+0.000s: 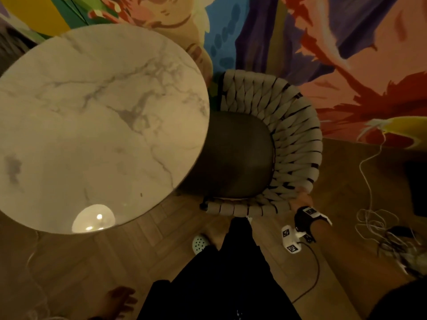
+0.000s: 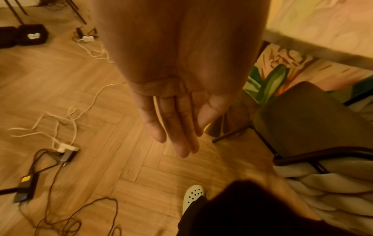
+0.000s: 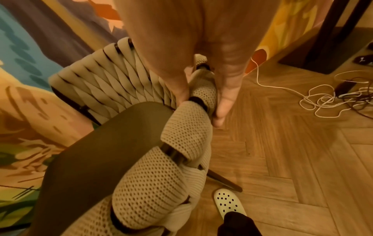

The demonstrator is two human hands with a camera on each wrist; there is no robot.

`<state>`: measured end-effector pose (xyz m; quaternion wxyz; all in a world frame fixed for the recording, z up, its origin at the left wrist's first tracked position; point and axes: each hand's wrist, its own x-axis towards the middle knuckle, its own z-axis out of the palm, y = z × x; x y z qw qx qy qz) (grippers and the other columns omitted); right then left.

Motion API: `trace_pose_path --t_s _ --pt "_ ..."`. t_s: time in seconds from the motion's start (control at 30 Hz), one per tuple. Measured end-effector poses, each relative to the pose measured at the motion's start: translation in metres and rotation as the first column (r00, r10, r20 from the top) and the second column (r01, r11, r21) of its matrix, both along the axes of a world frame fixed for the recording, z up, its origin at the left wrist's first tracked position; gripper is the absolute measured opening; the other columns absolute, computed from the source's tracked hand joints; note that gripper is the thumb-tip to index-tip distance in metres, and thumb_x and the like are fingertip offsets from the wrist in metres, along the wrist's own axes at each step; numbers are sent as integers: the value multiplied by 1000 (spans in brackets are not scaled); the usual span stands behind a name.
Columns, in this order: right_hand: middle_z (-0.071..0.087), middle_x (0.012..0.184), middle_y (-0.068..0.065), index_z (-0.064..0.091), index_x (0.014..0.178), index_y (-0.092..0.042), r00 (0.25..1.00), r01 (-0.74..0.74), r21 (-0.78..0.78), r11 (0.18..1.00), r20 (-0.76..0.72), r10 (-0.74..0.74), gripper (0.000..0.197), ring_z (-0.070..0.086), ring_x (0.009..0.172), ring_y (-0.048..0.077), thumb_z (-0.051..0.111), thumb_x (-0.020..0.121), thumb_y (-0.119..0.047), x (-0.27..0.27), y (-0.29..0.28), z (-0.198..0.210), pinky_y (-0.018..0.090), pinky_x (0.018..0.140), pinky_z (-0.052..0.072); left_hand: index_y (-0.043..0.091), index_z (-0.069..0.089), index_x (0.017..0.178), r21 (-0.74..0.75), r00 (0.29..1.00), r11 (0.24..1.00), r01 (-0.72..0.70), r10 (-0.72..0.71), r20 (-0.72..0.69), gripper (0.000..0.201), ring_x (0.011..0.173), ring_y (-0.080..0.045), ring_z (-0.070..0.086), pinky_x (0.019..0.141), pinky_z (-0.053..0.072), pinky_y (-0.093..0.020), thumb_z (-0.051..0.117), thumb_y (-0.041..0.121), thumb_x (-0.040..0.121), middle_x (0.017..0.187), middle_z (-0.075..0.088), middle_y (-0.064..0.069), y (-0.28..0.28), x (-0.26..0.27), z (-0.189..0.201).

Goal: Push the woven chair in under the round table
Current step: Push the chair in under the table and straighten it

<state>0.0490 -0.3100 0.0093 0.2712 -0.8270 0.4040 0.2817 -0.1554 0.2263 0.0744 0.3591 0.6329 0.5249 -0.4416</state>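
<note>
Item one, far left: round table, which I enter as the worktop; white marble-look top with grey veining, circular, a lamp's glare reflected near its front edge; it stands before a painted wall of blue, purple, red and yellow shapes.

Item two, low left in the head view: my left hand, hanging beside my dark trouser leg; the left wrist view shows its fingers straight and close together, holding nothing, over the herringbone wood floor.

Item three, centre right: woven chair; curved tub-shaped back and arms wrapped in broad pale beige straps, twisted and overlapping round a dark metal frame; the straps show a fine mesh knit in the right wrist view; seat pad dark grey-brown, smooth, rounded at the rear; slim dark legs. Position: on the floor just right of the worktop, seat front tucked under the marble rim, back and most of the seat standing clear, wall behind it.

Item four, right of the chair's near arm: my right hand, clamped on the woven rim at the rear corner; fingers down the outer side, thumb on the inner side, strap between them; black wrist strap with white tags.

Item five, far right: white cables tangled on the floor; a white perforated clog near the chair leg.
</note>
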Motion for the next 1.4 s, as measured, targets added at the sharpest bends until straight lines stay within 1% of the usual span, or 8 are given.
trace_pose_path --t_s 0.27,0.43,0.53,0.77,1.0,1.17,1.27,1.4 --pt "47 140 24 41 142 -13 1000 -23 -43 999 8 24 55 53 121 41 58 91 -26 -10 -25 0 43 95 50 -4 59 114 -161 982 981 112 -84 171 27 64 -25 62 57 42 -25 42 8 96 77 69 -12 -51 81 -14" --pt "50 135 26 47 135 -7 993 -63 -36 997 100 66 49 53 119 42 58 91 -27 -18 -3 7 47 97 50 13 51 113 -449 932 846 -287 354 72 23 92 -26 61 74 50 -37 44 26 95 106 63 -9 -126 128 -21" --pt "49 134 25 44 134 -12 993 -45 10 999 109 43 52 56 114 43 60 89 -31 -35 2 2 50 91 53 18 54 104 -553 939 795 -250 339 63 18 107 -31 55 84 48 -42 41 29 97 108 58 -6 -181 139 -32" --pt "44 139 22 41 135 -9 996 -4 53 999 90 -1 48 48 125 40 57 92 -25 -35 -7 -2 44 102 45 10 28 146 -565 919 771 -293 391 57 51 142 -34 26 116 27 -45 32 32 100 153 30 -17 -214 155 -68" --pt "45 139 22 42 135 -11 994 -4 64 998 110 -3 49 55 116 40 58 90 -24 -28 -13 -3 47 97 50 -4 42 134 -497 912 839 -220 358 201 45 119 -37 53 87 49 -37 48 16 95 140 47 -25 -219 161 -71" --pt "48 142 18 41 140 -17 993 -44 66 997 111 36 52 52 123 38 51 91 -31 -36 -6 8 43 101 48 6 43 136 -387 975 915 113 -27 221 49 102 -27 59 75 49 -33 58 18 91 126 59 -15 -185 175 -50" --pt "33 155 12 25 151 -23 991 -40 97 994 130 27 67 37 139 35 50 90 -37 -46 5 28 43 110 39 10 52 127 -239 870 872 427 -325 370 41 85 -25 67 68 51 -26 60 13 88 116 67 -15 -155 187 -34" --pt "28 157 10 16 154 -21 998 -26 134 991 57 18 70 33 141 35 49 92 -26 -100 29 28 44 111 37 -1 58 116 -158 831 886 436 -328 450 28 63 -16 63 42 48 -14 55 1 88 94 70 -13 -109 171 -28"
